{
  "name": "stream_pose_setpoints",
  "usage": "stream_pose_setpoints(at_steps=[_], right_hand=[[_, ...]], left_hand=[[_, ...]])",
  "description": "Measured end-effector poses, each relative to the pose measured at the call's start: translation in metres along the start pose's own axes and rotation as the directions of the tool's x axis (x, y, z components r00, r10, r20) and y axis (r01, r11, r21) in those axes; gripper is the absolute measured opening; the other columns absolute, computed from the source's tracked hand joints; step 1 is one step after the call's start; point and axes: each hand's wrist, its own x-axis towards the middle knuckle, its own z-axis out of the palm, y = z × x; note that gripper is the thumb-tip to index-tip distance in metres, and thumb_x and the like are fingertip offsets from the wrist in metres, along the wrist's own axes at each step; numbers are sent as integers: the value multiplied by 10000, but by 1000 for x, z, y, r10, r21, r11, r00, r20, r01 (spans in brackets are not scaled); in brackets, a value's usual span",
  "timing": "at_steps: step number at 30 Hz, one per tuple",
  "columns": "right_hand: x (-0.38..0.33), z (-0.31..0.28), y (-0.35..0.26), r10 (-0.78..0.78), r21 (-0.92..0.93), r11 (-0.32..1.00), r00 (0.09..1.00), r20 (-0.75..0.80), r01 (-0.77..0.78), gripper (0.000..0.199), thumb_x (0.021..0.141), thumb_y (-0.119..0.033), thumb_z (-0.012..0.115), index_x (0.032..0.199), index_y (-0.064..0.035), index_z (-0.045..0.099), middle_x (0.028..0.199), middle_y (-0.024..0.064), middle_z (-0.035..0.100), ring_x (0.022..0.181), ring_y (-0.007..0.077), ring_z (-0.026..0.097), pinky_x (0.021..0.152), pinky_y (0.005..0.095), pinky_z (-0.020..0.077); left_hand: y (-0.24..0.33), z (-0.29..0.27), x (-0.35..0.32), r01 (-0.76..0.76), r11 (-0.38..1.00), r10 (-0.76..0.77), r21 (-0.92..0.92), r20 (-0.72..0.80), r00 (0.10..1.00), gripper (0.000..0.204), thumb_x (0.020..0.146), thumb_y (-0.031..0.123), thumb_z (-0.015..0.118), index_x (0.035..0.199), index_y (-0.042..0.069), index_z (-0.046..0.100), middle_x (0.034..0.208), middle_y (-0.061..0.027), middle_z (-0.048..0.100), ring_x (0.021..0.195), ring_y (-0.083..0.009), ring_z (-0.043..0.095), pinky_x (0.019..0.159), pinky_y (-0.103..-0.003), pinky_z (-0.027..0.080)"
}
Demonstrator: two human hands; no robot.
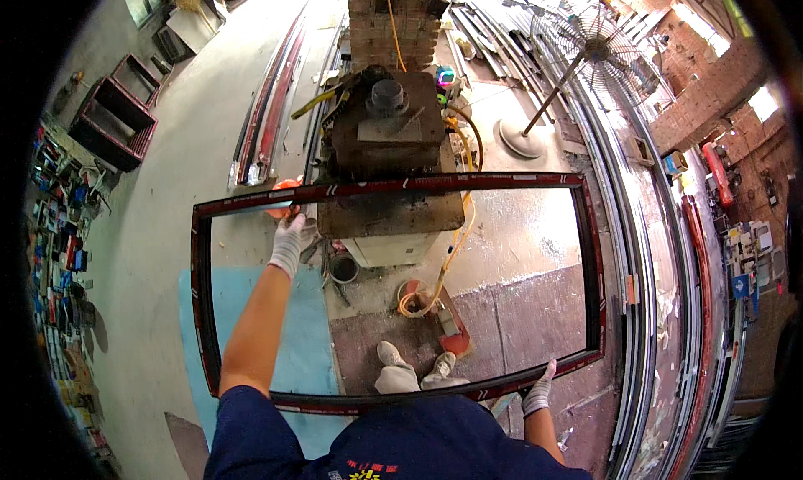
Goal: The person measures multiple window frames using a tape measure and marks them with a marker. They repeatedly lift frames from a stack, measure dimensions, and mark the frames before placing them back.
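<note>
A large rectangular window frame (595, 271) with dark bars and reddish film spans the space in front of me. Through its opening reaches my left hand (288, 241), in a pale glove, its closed fingers at the far bar left of the middle. An orange thing (286, 186) shows just beyond those fingers, partly hidden by the bar; its kind is unclear. At the near bar, toward the right corner, my gloved right hand (538, 391) grips the frame with the thumb on top. Part of that hand is hidden below the bar.
A workbench machine (389, 141) stands against a brick pillar beyond the frame. Below lie a dark bucket (343, 267), a coiled orange hose (416, 300) and a blue sheet (305, 329). A large fan (520, 137) and long metal profiles (631, 338) are at the right.
</note>
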Motion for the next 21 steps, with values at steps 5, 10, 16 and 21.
stream_pose_setpoints(at_steps=[5, 10, 16, 21], right_hand=[[-3, 10, -10, 51, 48, 997, 995, 84, -55, 1118, 722, -826, 573, 1523, -93, 303, 1511, 117, 399, 1304, 342, 445, 1082, 469, 367], [-3, 10, -14, 58, 50, 997, 995, 77, -62, 1121, 722, -829, 569, 1525, -97, 293, 1519, 120, 380, 1306, 338, 436, 1084, 467, 360], [29, -2, -2, 39, -50, 998, 998, 42, -37, 1161, 638, -922, 539, 1461, -118, 391, 1386, 111, 509, 1138, 322, 536, 906, 456, 487], [18, 10, -2, 78, 14, 997, 989, 125, -81, 1190, 623, -945, 518, 1464, -114, 384, 1396, 121, 503, 1175, 334, 524, 929, 471, 478]], left_hand=[[-45, -117, -102, -401, 559, 575, 726, 10, 818, 454, 927, 207, 646, 1309, 29, 477, 1247, -174, 583, 1172, -314, 549, 994, -399, 436], [-68, -205, -264, 355, 192, 882, 915, -320, 346, 675, 946, 388, 613, 1400, -53, 377, 1423, -263, 435, 1333, -395, 412, 1117, -475, 334], [-215, -205, -347, 159, 829, -490, -536, -561, 668, 1283, 617, 976, 433, 1506, 60, 306, 1564, -140, 308, 1407, -339, 331, 1112, -602, 262], [-221, -139, -336, -11, 828, -272, -561, -420, 866, 1205, 637, 943, 486, 1542, 184, 247, 1592, -93, 248, 1433, -349, 262, 1121, -618, 257]])
